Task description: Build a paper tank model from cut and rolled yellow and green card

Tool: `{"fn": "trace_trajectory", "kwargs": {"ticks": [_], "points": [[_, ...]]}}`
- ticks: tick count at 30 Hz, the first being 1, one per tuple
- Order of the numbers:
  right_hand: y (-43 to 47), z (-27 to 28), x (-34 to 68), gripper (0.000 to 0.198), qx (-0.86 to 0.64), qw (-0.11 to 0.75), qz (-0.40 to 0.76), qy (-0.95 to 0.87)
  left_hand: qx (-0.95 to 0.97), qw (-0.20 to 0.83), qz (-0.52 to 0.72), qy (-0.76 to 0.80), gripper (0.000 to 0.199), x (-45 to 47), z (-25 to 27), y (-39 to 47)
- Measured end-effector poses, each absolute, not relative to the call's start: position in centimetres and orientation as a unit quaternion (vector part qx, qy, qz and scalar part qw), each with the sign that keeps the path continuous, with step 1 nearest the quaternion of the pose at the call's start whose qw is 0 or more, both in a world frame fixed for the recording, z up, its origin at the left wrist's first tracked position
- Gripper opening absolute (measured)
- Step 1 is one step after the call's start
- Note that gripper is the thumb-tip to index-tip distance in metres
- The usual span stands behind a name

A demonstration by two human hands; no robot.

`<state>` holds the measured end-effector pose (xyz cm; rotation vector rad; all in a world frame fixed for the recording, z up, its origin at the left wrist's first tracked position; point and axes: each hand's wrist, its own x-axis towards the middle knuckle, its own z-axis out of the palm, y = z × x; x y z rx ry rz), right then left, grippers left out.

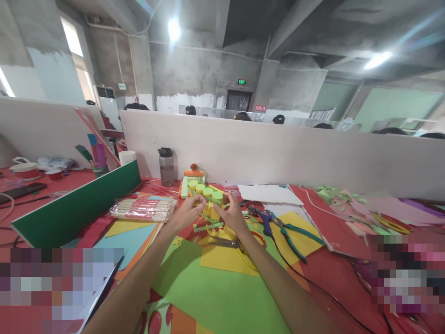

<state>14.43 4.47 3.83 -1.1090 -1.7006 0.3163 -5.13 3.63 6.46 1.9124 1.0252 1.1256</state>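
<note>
A papercraft model with a row of yellow and green paper cylinders (pixel 207 191) stands in front of me, an orange roll (pixel 193 173) at its far end. My left hand (pixel 189 212) is at the model's near left side, fingers pinched together; whatever is between them is too small to make out. On the right, my right hand (pixel 232 214) has its thumb and forefinger around the nearest cylinder (pixel 217 198). A small yellow paper star (pixel 210 207) shows between the two hands, close to the right thumb. Scissors (pixel 225 242) lie below the right wrist.
Green card (pixel 215 292) covers the near table. Pliers (pixel 290 236) and a blue-handled tool with a black cord (pixel 267 224) lie right. Wrapped sticks (pixel 144 209), a green divider (pixel 79 204) and a bottle (pixel 167 168) are left. A white partition (pixel 278 155) runs behind.
</note>
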Motion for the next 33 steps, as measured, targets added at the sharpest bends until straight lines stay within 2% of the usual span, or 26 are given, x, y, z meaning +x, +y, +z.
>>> {"fn": "trace_trajectory", "kwargs": {"ticks": [8,14,20,27,33], "points": [[4.6,3.6,14.2,0.038,-0.473,0.517,0.103,-0.706,0.755,0.342,0.42,0.371,0.015,-4.9,6.7,3.1],[4.8,3.3,13.9,0.043,-0.483,0.52,0.115,-0.695,0.764,0.35,0.41,0.355,0.02,-4.7,6.6,2.8],[4.5,3.5,13.8,0.036,-0.472,0.537,0.11,-0.691,0.754,0.339,0.424,0.37,0.023,-5.0,6.9,2.9],[4.0,3.8,13.5,0.027,-0.432,0.537,0.031,-0.724,0.723,0.337,0.47,0.377,0.022,-5.5,6.8,3.3],[4.2,2.9,13.0,0.038,-0.443,0.538,-0.006,-0.717,0.735,0.333,0.459,0.372,0.025,-5.3,6.7,3.3]]}}
